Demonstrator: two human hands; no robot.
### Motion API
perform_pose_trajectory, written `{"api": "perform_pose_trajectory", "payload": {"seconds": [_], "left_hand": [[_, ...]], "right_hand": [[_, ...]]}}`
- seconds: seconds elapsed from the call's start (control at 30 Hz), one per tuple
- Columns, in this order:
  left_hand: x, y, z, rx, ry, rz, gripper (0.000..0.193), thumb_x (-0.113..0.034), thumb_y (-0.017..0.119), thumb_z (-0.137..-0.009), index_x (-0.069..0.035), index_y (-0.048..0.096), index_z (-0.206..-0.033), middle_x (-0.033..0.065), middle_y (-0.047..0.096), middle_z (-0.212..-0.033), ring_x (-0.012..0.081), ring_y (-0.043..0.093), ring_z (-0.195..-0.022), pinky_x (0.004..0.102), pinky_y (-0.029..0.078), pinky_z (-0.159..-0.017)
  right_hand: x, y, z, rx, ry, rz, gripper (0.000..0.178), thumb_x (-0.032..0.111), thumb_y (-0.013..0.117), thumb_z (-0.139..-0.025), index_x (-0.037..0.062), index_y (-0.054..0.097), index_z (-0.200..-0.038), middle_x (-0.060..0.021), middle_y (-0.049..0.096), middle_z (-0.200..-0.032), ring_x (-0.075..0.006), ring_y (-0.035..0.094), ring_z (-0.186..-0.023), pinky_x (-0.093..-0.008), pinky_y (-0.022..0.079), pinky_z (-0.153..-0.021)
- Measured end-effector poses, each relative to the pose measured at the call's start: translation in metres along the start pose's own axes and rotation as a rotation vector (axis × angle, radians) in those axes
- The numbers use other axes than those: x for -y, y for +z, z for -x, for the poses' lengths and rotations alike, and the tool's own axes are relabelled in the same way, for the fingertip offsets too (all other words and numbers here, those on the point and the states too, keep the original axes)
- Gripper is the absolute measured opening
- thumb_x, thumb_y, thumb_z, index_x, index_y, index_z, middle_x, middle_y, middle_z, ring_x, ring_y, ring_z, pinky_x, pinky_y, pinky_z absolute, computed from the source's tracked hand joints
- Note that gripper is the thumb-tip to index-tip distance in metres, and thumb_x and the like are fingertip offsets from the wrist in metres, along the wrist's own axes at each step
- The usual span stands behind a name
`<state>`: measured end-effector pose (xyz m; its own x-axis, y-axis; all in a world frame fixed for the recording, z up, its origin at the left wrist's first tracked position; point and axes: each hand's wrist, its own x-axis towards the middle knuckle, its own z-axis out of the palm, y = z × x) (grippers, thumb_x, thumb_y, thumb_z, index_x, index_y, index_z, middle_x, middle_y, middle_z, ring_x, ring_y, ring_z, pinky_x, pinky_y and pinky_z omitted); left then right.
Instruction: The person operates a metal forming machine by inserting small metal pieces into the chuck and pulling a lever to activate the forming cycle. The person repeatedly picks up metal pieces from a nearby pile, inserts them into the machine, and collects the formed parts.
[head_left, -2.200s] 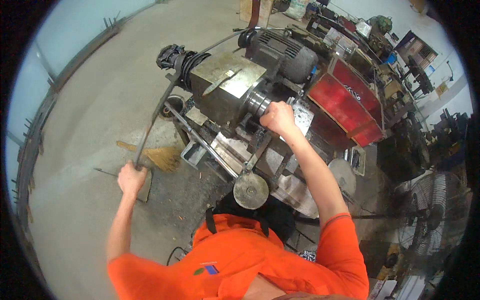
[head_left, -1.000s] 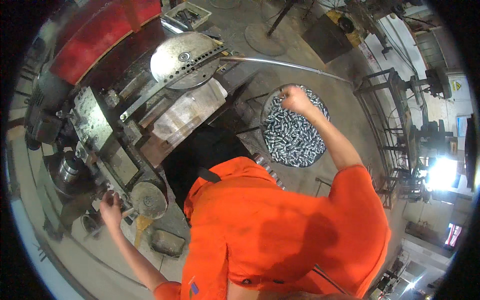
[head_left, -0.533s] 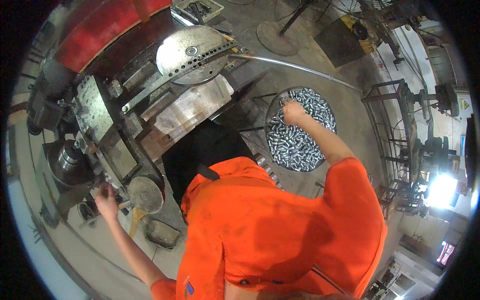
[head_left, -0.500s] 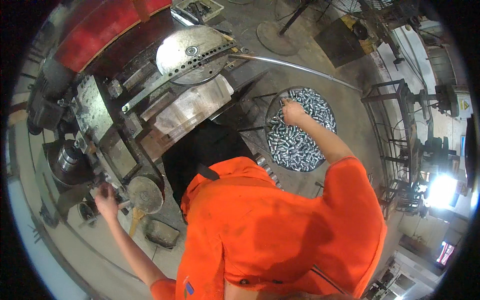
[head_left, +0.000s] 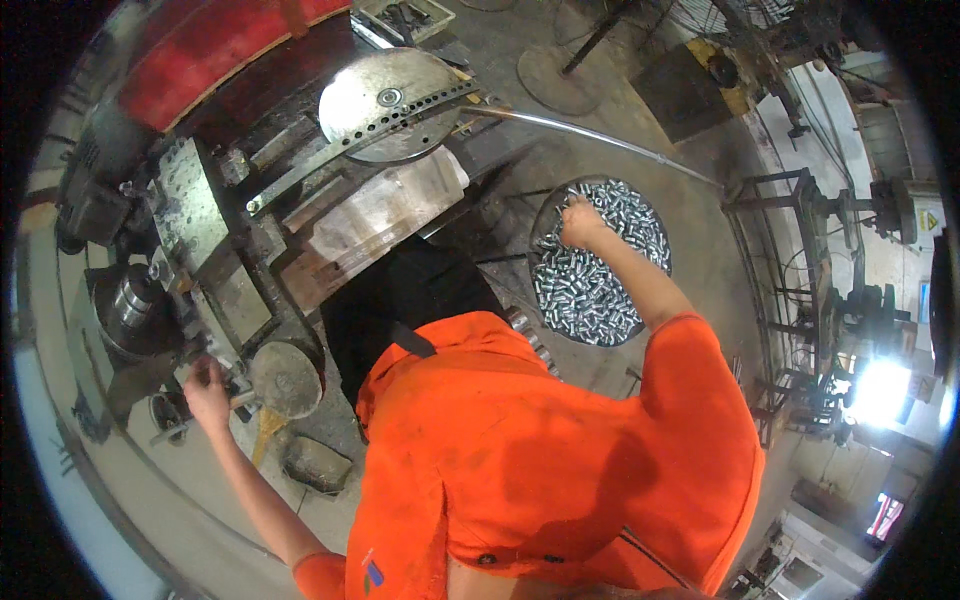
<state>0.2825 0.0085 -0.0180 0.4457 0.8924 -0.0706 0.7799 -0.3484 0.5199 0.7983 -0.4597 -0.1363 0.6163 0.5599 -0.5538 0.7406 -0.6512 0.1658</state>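
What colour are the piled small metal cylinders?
The small metal cylinders are silver, showing best in the head view.

The head view looks steeply down from the wearer's head, the bright orange cloth shirt point(head_left: 560, 430) looming large and near. Its wide fisheye field takes in the grey metal machine point(head_left: 190, 205) at left and small shiny silver metal cylinders point(head_left: 592, 290) at right; a dark curved border frames everything.

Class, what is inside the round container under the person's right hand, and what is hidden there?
The round container holds a heap of small, shiny, cylindrical metal pieces. The right hand covers some, and the heap hides most of the container's floor.
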Motion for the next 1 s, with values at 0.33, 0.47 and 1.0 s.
{"api": "perform_pose_trajectory", "payload": {"seconds": [0.33, 0.47, 1.0], "left_hand": [[-0.109, -0.044, 0.041, -0.073, 0.071, 0.395, 0.025, -0.015, 0.058, -0.090, 0.003, 0.062, -0.106, 0.0049, 0.066, -0.082, 0.0104, 0.061, -0.074, 0.0248, 0.047, -0.069], [-0.206, -0.028, 0.046, 0.187, 0.242, 0.424, 0.027, -0.019, 0.061, -0.088, 0.004, 0.064, -0.103, 0.0073, 0.068, -0.086, 0.0120, 0.062, -0.077, 0.0268, 0.049, -0.067], [-0.187, -0.036, 0.051, 0.128, 0.377, 0.567, 0.033, -0.026, 0.066, -0.084, 0.002, 0.062, -0.068, 0.0050, 0.058, -0.057, 0.0067, 0.052, -0.057, 0.0267, 0.042, -0.052]], "right_hand": [[0.073, -0.119, 0.081, -0.613, -0.518, -0.855, 0.048, 0.004, 0.060, -0.052, 0.0028, 0.067, -0.099, -0.0167, 0.055, -0.114, -0.0309, 0.055, -0.107, -0.0350, 0.046, -0.089], [0.159, -0.209, 0.105, -0.581, -0.995, -0.986, 0.048, 0.008, 0.059, -0.054, 0.0003, 0.065, -0.101, -0.0190, 0.050, -0.117, -0.0338, 0.053, -0.106, -0.0369, 0.044, -0.091], [0.308, -0.314, 0.125, -0.649, -1.537, -0.424, 0.033, 0.011, 0.064, -0.055, 0.0051, 0.066, -0.087, -0.0128, 0.058, -0.100, -0.0305, 0.055, -0.083, -0.0378, 0.047, -0.072]]}}
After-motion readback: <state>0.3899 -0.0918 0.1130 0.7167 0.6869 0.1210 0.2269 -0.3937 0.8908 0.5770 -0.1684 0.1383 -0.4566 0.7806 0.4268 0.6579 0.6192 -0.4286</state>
